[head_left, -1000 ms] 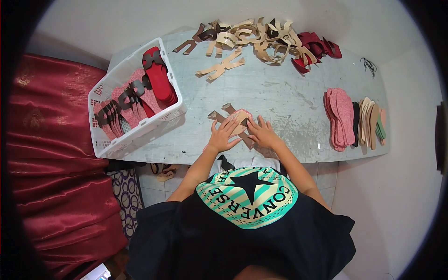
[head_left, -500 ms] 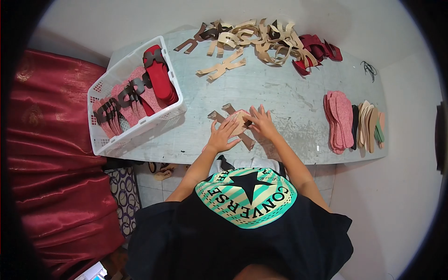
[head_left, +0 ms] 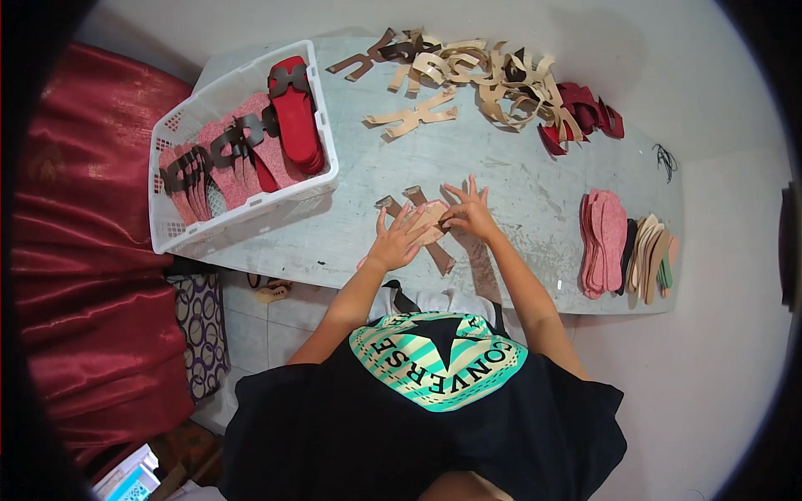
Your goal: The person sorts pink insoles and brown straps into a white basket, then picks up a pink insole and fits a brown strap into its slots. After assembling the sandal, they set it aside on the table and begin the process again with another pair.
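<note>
A sandal sole (head_left: 429,220), tan face up with a pink edge, lies on the table in front of me. Beneath it is a brown sandal strap (head_left: 440,258), its ends sticking out on both sides. My left hand (head_left: 396,242) rests on the sole with its fingers spread. At the sole's right side, my right hand (head_left: 470,217) has thumb and a fingertip at a dark strap end folded over the tan face, apparently pinching it. The other fingers are raised. My left hand covers the sole's near part.
A white plastic basket (head_left: 330,159) at left holds pink and red sandals with dark straps. Loose beige straps (head_left: 413,115) and dark red straps (head_left: 589,110) lie along the back. Pink soles (head_left: 605,242) and other coloured soles (head_left: 654,259) stand in rows at right.
My right hand's fingers have lifted from the sole, while its thumb and a fingertip stay at the strap end. The left hand stays on the sole. The camera view has tilted slightly.
</note>
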Demonstrator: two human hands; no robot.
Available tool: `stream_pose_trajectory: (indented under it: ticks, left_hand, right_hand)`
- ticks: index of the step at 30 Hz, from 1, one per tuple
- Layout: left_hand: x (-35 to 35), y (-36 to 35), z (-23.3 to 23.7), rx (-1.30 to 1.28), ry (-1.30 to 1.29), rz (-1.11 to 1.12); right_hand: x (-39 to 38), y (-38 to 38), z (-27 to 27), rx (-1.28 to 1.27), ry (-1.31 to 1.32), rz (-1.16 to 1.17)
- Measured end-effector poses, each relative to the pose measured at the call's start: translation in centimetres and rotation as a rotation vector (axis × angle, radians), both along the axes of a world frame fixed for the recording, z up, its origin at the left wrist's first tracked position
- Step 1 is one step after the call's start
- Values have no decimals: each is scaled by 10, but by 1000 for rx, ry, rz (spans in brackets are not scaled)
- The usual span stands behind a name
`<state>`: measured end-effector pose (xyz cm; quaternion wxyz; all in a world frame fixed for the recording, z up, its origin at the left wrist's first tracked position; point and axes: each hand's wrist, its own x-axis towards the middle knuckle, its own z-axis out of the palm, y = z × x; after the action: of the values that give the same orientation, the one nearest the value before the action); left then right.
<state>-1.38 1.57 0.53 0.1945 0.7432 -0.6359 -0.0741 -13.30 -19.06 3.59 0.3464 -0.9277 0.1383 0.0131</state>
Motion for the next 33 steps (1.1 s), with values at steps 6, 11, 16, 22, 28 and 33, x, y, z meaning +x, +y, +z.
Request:
stream_pose_trajectory:
  ticks: [6, 11, 16, 22, 28, 33]
  left_hand:
    - [1, -4, 0, 27, 41, -9]
    - [4, -5, 3, 76, 72, -32]
    - [4, -6, 0, 96, 27, -42]
    - [4, -5, 2, 75, 84, -34]
    - [3, -5, 0, 111, 31, -51]
    - [0, -5, -5, 133, -26, -50]
  right_hand:
    - [1, 12, -6, -14, -6, -143]
    - [0, 17, -13, 10, -51, -250]
    - [0, 17, -6, -25, 13, -243]
    - [6, 12, -11, 0, 86, -253]
    - [40, 9, 17, -64, 409, -433]
    - [42, 17, 17, -92, 527, -590]
